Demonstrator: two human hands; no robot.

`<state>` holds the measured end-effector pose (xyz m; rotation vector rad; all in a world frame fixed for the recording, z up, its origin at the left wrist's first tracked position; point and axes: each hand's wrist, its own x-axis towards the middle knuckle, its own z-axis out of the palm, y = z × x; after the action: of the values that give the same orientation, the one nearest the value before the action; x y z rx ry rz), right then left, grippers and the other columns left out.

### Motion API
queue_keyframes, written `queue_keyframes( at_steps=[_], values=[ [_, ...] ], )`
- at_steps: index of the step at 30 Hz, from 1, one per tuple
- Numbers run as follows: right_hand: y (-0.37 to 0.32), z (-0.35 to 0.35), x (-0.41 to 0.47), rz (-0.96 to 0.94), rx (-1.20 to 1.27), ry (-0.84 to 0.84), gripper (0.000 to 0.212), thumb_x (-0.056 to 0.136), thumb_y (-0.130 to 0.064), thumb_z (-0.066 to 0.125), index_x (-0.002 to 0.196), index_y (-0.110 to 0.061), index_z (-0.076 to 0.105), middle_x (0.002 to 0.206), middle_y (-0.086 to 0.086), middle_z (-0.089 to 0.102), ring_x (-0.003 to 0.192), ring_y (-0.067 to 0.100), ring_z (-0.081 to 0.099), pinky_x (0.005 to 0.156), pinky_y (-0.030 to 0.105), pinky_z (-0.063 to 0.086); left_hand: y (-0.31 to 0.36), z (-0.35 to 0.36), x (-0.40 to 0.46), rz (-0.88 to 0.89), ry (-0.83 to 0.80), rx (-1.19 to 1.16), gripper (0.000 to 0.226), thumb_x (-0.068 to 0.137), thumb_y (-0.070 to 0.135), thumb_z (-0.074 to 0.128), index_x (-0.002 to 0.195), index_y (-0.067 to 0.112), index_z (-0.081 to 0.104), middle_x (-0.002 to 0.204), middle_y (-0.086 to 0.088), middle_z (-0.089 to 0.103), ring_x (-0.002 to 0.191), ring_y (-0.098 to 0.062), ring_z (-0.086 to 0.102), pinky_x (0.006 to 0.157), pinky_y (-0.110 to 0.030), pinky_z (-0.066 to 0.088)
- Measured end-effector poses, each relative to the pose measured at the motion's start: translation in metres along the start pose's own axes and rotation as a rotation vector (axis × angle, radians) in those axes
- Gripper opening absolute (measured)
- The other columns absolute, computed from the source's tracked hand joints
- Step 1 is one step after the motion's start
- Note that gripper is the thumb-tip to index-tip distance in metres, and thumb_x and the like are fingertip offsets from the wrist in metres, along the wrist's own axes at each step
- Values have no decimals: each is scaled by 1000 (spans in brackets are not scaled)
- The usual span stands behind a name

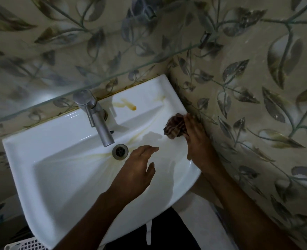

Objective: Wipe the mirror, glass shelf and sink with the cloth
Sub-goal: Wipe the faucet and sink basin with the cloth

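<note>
A white sink (62,177) fills the middle of the head view, with brown stains on its back ledge and streaks running toward the drain (120,151). My right hand (197,136) holds a crumpled brown striped cloth (175,126) against the sink's right rim, close to the side wall. My left hand (138,170) hovers over the basin just right of the drain, fingers straight and holding nothing. The glass shelf (87,87) runs diagonally above the sink. No mirror is in view.
A metal tap (96,118) stands at the back of the sink, its spout reaching over the drain. Leaf-patterned tiled walls (257,87) close in behind and on the right. A white perforated basket (26,245) shows at the bottom left.
</note>
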<state>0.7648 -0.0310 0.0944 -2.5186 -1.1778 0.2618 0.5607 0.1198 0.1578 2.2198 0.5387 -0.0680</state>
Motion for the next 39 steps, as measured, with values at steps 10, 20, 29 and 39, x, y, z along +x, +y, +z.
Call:
queue_keyframes(
  at_steps=[10,20,29,39],
  values=[
    [-15,19,51,-53,-176,167,69,96,-1,58,156,-4,23,160,16,30,148,28,30,121,39,28,-1,0,16,-93,99,-26,50,96,19,56,143,30,45,143,12,45,134,-3,37,108,-11,22],
    [-84,52,139,-35,-34,226,60,103,-29,49,152,0,32,157,19,37,145,34,35,120,48,30,3,-6,22,-209,242,-64,51,95,17,55,144,27,44,145,6,46,135,-7,36,113,-21,28],
    [-89,59,156,-9,63,265,54,101,-12,45,152,-2,33,157,20,35,146,36,31,120,49,26,-8,-9,14,-262,288,-57,50,95,16,55,144,25,45,141,6,46,133,-7,36,108,-12,23],
    [-112,74,151,-70,167,271,54,103,-32,47,150,-6,41,157,17,37,147,36,31,116,54,33,-15,-7,-2,-324,281,-93,50,95,18,55,142,30,44,141,13,44,129,-2,39,105,-13,27]
  ],
)
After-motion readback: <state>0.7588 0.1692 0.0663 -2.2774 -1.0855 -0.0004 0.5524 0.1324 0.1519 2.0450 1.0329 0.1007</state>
